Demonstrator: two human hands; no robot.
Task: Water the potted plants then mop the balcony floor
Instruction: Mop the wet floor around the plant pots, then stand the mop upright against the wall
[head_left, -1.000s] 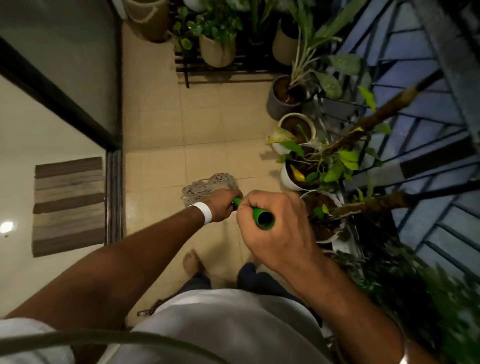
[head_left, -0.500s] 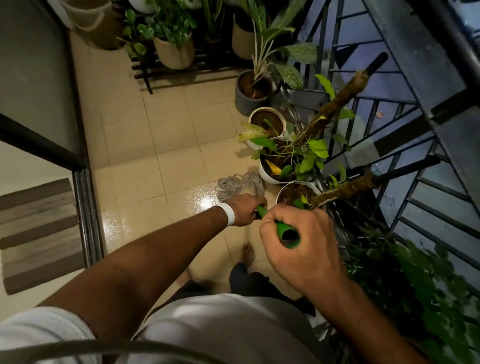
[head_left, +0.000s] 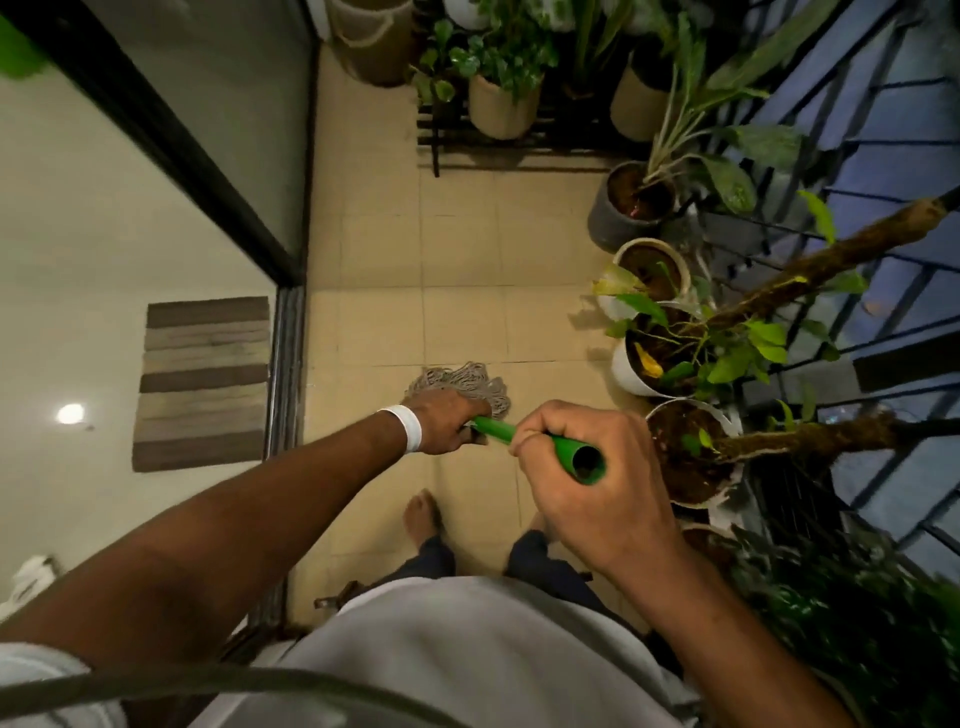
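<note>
Two grips on green mop handle (head_left: 496, 430), left hand (head_left: 441, 423) clasping low, right hand (head_left: 587, 499) clasping top

Mop head (head_left: 460, 382) on floor (head_left: 457, 249); pots (head_left: 623, 371) right of it, doormat (head_left: 205, 382) left.

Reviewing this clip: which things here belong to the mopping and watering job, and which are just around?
In use: mop handle, gripped by left hand and right hand; mop head on the balcony floor; potted plants along the railing.
Just around: striped doormat indoors; woven basket; black slatted stand.
</note>
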